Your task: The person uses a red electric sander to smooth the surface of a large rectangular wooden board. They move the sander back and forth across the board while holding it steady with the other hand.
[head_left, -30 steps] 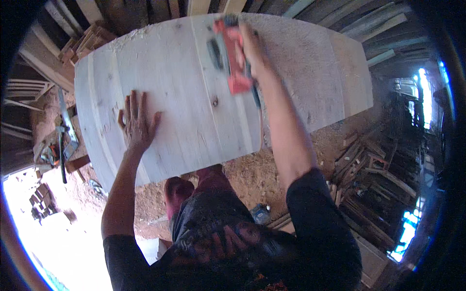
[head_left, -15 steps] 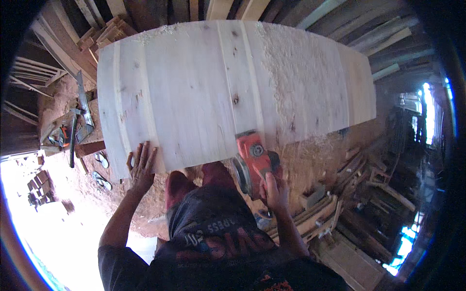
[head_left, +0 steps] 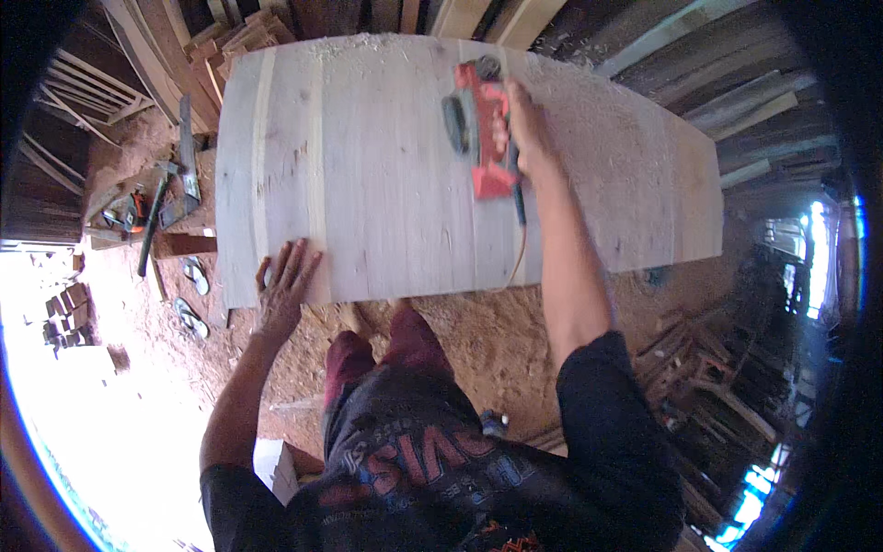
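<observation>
A wide, pale wood panel, made of several joined boards, lies in front of me. My right hand is wrapped round the handle of a red electric planer, which sits on the panel toward its far edge. The planer's cord trails back over the near edge. My left hand lies flat on the panel's near left part, fingers spread, holding nothing. Wood shavings are scattered over the panel's right half and along its far edge.
At the left, a hammer and an orange and black tool lie on a low wooden piece. Sandals rest on the dirt floor. Planks line the far side. Timber pieces are piled at the right.
My right hand has carried the planer from the panel's near edge to its far part. Many shavings beside the planer's path have gone or spread. My left hand stays on the panel.
</observation>
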A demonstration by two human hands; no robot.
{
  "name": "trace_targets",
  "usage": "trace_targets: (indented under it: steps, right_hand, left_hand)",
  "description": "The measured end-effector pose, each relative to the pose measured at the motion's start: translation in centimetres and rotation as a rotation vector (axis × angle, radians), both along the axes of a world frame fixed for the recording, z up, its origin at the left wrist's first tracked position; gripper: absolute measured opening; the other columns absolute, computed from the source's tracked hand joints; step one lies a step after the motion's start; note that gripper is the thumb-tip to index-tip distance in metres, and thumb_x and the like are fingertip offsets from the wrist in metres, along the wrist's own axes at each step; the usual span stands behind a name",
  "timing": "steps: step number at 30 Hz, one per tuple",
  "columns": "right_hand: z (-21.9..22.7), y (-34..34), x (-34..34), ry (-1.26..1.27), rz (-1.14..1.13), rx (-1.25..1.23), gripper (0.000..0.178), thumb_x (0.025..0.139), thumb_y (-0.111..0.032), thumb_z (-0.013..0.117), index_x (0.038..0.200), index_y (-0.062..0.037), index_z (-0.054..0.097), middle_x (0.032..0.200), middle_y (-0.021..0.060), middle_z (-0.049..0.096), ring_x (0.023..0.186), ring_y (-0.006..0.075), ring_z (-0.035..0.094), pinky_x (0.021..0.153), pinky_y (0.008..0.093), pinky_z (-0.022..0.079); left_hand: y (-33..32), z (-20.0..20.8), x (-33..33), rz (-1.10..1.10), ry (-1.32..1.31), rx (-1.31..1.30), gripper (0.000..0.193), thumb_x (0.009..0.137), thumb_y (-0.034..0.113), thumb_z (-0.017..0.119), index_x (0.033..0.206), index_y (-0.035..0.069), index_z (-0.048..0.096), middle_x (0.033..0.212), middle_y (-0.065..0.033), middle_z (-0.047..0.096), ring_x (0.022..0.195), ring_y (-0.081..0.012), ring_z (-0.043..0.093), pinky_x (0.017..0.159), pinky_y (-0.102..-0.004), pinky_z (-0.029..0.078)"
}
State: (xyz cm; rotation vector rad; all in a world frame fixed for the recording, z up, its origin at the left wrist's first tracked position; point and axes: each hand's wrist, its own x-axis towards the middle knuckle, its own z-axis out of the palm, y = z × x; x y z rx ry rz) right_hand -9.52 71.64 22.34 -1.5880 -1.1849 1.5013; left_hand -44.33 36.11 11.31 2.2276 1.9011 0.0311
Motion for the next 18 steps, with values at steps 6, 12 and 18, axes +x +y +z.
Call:
trace_targets:
  steps: [6,12,18]
  right_hand:
    - [3.6,-28.4,2.4,-0.12,0.021,-0.152,0.071,0.107,-0.064,0.045,0.117,-0.0016,0.078,0.057,-0.0025,0.05,0.046,0.0084,0.047,0.044,0.0309,0.038]
    - [3.4,-30.7,-0.1,-0.108,-0.181,-0.232,0.071,0.108,-0.063,0.044,0.131,-0.0021,0.073,0.056,-0.0025,0.046,0.044,0.0078,0.044,0.043,0.0285,0.038]
    - [0.9,-5.8,-4.3,-0.037,0.076,-0.007,0.067,0.101,-0.071,0.05,0.118,-0.0101,0.074,0.057,-0.0039,0.047,0.046,0.0071,0.044,0.043,0.028,0.036]
  left_hand:
    - [0.4,0.1,0.2,0.031,-0.069,-0.034,0.093,0.085,-0.008,0.054,0.167,0.029,0.035,0.176,-0.0056,0.027,0.163,-0.0256,0.026,0.129,-0.0554,0.014]
    - [0.4,0.6,0.1,0.024,-0.136,-0.046,0.091,0.087,-0.005,0.056,0.168,0.031,0.034,0.178,-0.0038,0.023,0.163,-0.0252,0.024,0.129,-0.0556,0.014]
    - [0.8,1.7,0.6,0.065,-0.099,-0.082,0.095,0.083,-0.007,0.057,0.168,0.028,0.033,0.177,-0.0058,0.023,0.163,-0.0279,0.023,0.131,-0.0532,0.014]
